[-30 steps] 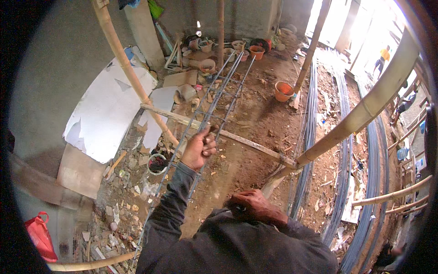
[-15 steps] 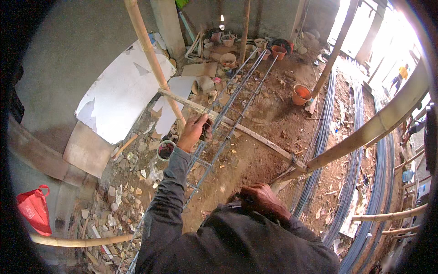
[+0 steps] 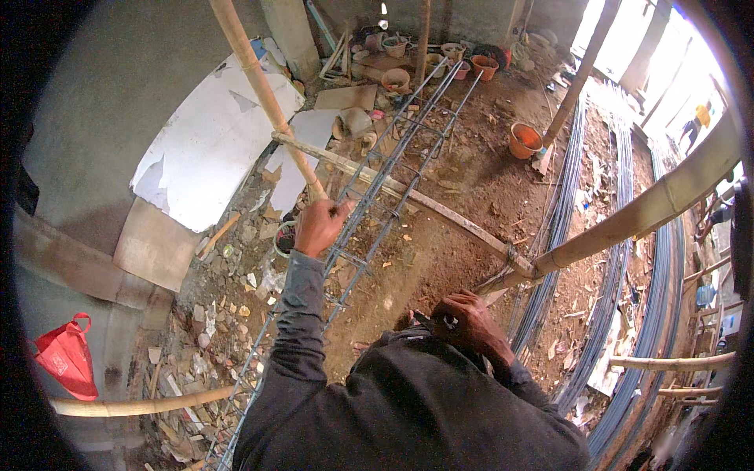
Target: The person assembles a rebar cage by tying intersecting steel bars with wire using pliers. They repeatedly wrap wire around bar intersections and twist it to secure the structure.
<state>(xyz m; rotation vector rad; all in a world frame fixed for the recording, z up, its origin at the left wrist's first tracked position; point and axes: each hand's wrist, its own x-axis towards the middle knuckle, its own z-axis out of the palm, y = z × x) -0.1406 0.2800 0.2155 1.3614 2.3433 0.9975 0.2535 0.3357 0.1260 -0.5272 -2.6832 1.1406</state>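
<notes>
My left hand is closed, with thumb and fingertips pinched together at the left side of a long steel rebar cage. Whatever lies between those fingers is too small to make out. The cage, made of long bars with cross ties, rests over a horizontal wooden pole and slants from the lower left to the far middle. Close to my body, my right hand is curled into a fist. Something dark with a shiny spot shows at its left side, its kind unclear.
Bamboo poles cross on the right and an upright one stands left. Bundled steel bars lie along the right. A white sheet, rubble, an orange bucket and a red bag are around. A distant person stands far right.
My left hand has drawn back toward me along the cage, and its fingers face the left bar. My right fist has turned and lifted slightly. The view has tilted down a little.
</notes>
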